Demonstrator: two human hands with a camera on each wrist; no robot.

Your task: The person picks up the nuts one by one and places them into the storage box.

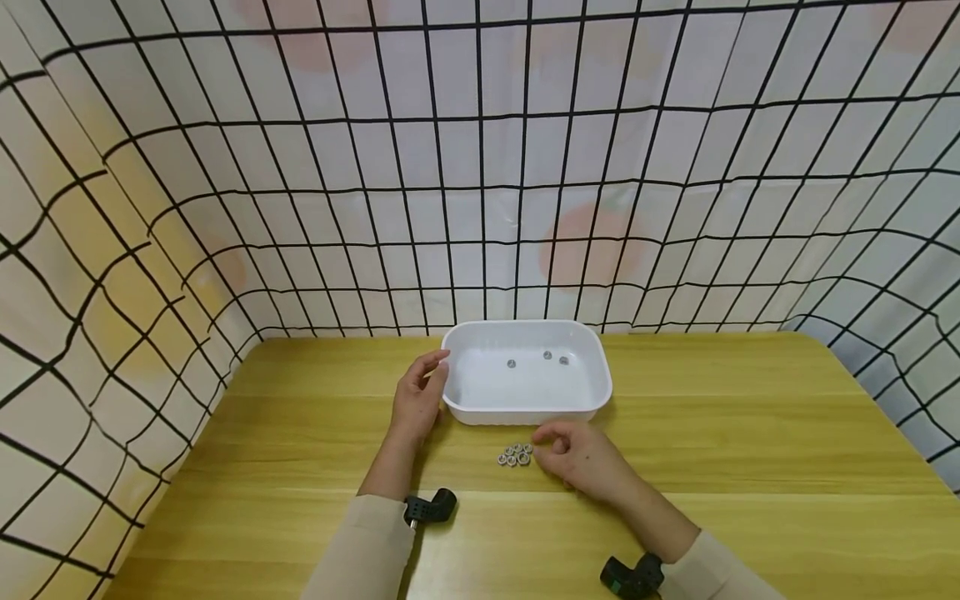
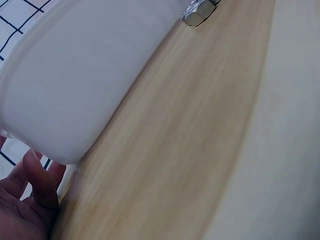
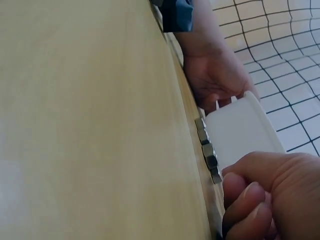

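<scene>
Right grip [image 1: 585, 462] curled beside the loose nuts [image 1: 523, 458], left grip [image 1: 417, 403] at the white tray [image 1: 517, 416]

Right grip: fingers bent in, gap narrow, fingertips right beside the nearest nut of the cluster. Whether one is pinched cannot be told; the right wrist view shows curled fingers but hides what lies between them. Left grip: fingers loosely bent, thumb and fingers at the tray's left end, apparently steadying it rather than clasping it.

Metal nuts, two groups. Inside the tray: three nuts [image 1: 547, 355], spaced out on its floor, one left of centre, two near each other to the right. Outside: a tight cluster on the tabletop [image 1: 720, 433], just in front of the tray's near wall and apart from it. Count there roughly six or seven; they crowd too closely to be sure.

Progress, by judgement: partly along. Three nuts lie in the tray; the larger share remains outside. If the whole cluster belongs inside, well over half the work is left. Tray upright, with ample room on its floor.
</scene>
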